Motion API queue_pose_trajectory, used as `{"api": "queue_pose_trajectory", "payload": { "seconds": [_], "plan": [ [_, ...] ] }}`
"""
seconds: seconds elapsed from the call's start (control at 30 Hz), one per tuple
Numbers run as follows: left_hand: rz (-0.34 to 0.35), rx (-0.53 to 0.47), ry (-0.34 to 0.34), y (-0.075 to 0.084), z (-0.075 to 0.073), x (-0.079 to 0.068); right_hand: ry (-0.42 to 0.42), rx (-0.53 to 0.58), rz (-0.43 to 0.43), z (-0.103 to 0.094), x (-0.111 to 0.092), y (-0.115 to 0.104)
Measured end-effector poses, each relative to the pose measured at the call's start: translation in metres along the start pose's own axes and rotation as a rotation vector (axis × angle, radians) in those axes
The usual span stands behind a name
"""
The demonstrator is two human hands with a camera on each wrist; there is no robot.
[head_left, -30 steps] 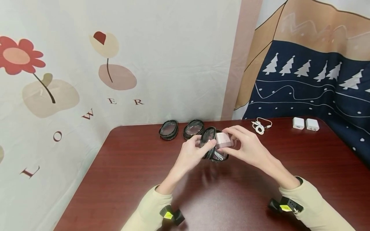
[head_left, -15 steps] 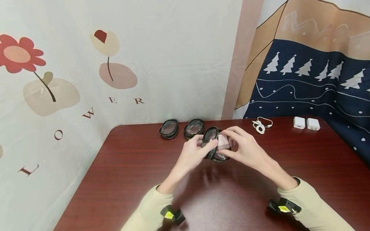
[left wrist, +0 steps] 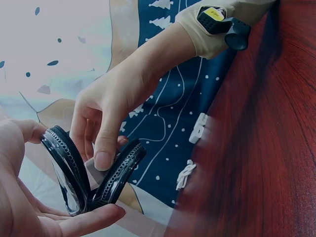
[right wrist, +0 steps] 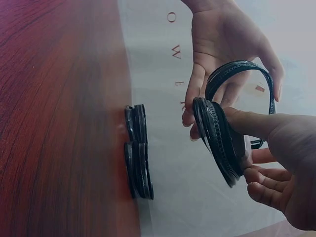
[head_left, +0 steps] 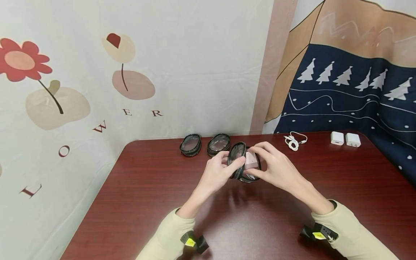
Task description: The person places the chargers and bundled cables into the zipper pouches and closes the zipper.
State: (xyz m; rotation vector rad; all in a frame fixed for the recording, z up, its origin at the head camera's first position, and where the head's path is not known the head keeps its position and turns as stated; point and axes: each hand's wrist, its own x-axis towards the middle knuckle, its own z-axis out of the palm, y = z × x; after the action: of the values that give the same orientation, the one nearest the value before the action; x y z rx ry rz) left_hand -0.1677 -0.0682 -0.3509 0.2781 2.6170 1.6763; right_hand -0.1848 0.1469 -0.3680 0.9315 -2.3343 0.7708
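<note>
My left hand [head_left: 214, 171] grips a small round pouch [head_left: 236, 159] of clear plastic with black zippered trim, held above the table. The pouch stands unzipped, its two halves spread like a clamshell in the left wrist view. My right hand [head_left: 277, 167] pinches a small pale charger block [head_left: 251, 161] between thumb and fingers, inside the right half of the pouch. Something white shows through the plastic below the block. In the right wrist view, the near half of the pouch [right wrist: 215, 138] partly hides the block.
Two similar round pouches, one at left [head_left: 190, 144] and one beside it [head_left: 219, 143], lie at the table's back edge. A coiled white cable [head_left: 294, 141] and two white charger blocks [head_left: 337, 138] lie at the back right. A printed curtain [head_left: 201, 72] hangs behind the table.
The right hand has brought the charger block down into the pouch's right half, where it now sits deeper. The left hand has kept its grip and barely moved.
</note>
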Motion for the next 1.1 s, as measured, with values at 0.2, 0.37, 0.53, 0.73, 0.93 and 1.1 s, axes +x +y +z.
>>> {"api": "queue_pose_trajectory", "payload": {
  "seconds": [0.2,0.37,0.53,0.73,0.93,1.1],
  "plan": [
    [-0.010,-0.012,0.000,0.0002,-0.0008,-0.0004,0.010,-0.030,0.008,0.0005,0.0001,0.0012],
    [-0.017,-0.018,-0.003,0.0000,-0.0009,-0.0005,-0.003,-0.047,0.045,-0.0004,-0.0008,0.0014],
    [-0.014,-0.016,-0.004,0.0008,-0.0014,-0.0007,-0.028,-0.053,0.080,-0.0018,-0.0017,0.0018],
    [-0.009,-0.007,0.005,0.0032,-0.0020,-0.0005,-0.069,-0.042,0.123,-0.0019,-0.0025,0.0043],
    [-0.018,-0.001,0.002,0.0023,-0.0026,-0.0002,-0.106,0.008,0.131,-0.0022,-0.0007,0.0079],
    [-0.015,-0.010,0.004,0.0017,-0.0028,0.0003,-0.127,0.125,0.159,-0.0015,0.0011,0.0080]
  ]
}}
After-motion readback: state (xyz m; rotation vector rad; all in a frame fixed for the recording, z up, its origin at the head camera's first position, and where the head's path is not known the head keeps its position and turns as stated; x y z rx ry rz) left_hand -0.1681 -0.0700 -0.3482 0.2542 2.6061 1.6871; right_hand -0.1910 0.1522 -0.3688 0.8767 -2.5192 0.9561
